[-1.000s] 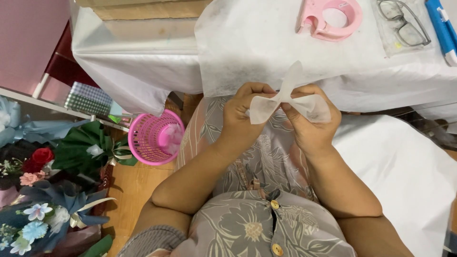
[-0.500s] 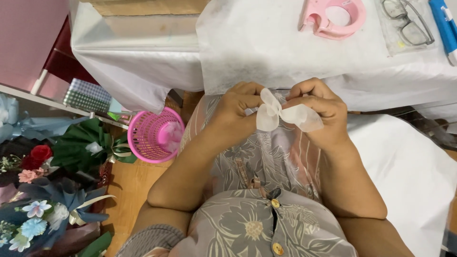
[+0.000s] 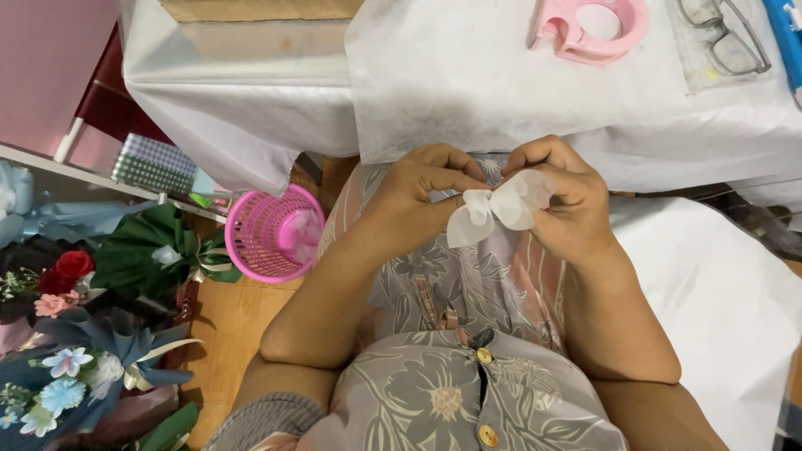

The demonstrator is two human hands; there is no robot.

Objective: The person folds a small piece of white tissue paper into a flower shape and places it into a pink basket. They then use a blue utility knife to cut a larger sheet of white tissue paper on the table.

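While seated at a draped table: a person pinches a small white bow over the lap.

Surface: table [image 3: 251, 108] under white cloth, a sheet of white fibrous fabric [image 3: 468, 75] hanging over its near edge.
On the table: pink plastic tape dispenser [image 3: 589, 29]; glasses [image 3: 723, 38] inside a clear sleeve.
Room: wooden floor at left; pink mesh basket [image 3: 271, 234]; wrapped bouquets [image 3: 75, 334] of red, pink and blue flowers in green and dark blue paper.
Bow [image 3: 493, 213]: thin, translucent white fabric, gathered into two soft rounded loops, held above a floral dress, just below the table edge.
Left hand [image 3: 422, 196]: fingers curled, tips closed on the bow's left loop near the centre.
Right hand [image 3: 564, 200]: fingertips clamped on the right loop, which partly hides behind them.
Position: bow sits between the two hands, both touching it.
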